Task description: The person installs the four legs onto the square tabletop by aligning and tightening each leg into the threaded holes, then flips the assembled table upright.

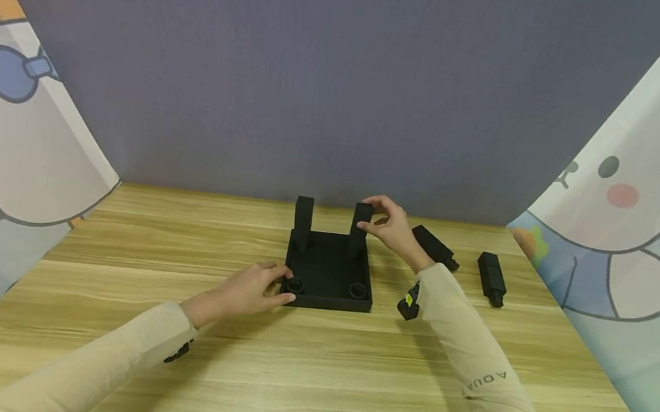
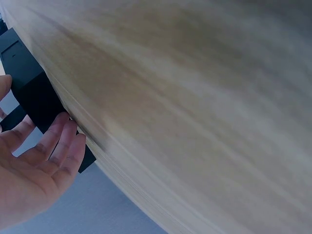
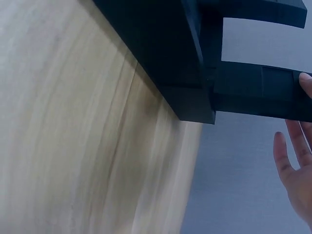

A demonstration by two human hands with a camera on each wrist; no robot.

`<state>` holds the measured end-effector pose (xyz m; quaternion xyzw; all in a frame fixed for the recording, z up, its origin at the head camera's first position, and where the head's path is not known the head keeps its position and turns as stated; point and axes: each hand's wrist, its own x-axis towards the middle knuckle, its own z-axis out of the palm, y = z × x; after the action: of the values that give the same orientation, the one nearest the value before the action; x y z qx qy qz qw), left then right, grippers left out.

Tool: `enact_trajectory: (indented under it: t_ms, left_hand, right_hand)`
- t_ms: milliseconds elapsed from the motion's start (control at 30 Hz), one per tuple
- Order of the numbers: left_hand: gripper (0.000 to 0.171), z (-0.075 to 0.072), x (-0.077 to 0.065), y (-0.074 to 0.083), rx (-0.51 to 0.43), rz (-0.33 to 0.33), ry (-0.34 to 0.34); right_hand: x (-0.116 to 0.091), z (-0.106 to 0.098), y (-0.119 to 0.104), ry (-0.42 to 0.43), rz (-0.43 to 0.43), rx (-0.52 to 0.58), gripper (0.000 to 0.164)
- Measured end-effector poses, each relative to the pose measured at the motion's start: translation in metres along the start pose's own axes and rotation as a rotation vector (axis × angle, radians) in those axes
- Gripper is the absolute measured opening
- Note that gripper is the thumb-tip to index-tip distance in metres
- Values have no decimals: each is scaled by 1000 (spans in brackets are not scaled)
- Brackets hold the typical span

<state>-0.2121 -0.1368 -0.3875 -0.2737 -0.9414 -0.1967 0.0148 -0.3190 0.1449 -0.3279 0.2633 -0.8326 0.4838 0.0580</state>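
On a wood-grain table (image 1: 297,374), a black tray (image 1: 328,268) lies flat while a person's left hand (image 1: 252,287) grips its near left corner and the right hand (image 1: 394,226) pinches an upright post (image 1: 357,237) at its far right corner. A matching post (image 1: 302,222) stands at the tray's far left, two loose posts (image 1: 435,246) lie to its right, and round sockets (image 1: 358,290) sit in its near corners.
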Motion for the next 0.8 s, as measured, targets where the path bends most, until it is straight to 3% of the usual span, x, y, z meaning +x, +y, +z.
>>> enact_trajectory:
  t_ms: [167, 367, 800]
  left_hand:
    - [41, 0, 0, 1, -2, -5, -3]
    - [42, 0, 0, 1, 0, 0, -2]
    - [42, 0, 1, -2, -8, 2, -3]
  right_hand:
    - [9, -4, 22, -66, -11, -10, 51]
    - [10, -10, 20, -126, 6, 9, 47]
    - [-3, -3, -10, -8, 5, -7, 42]
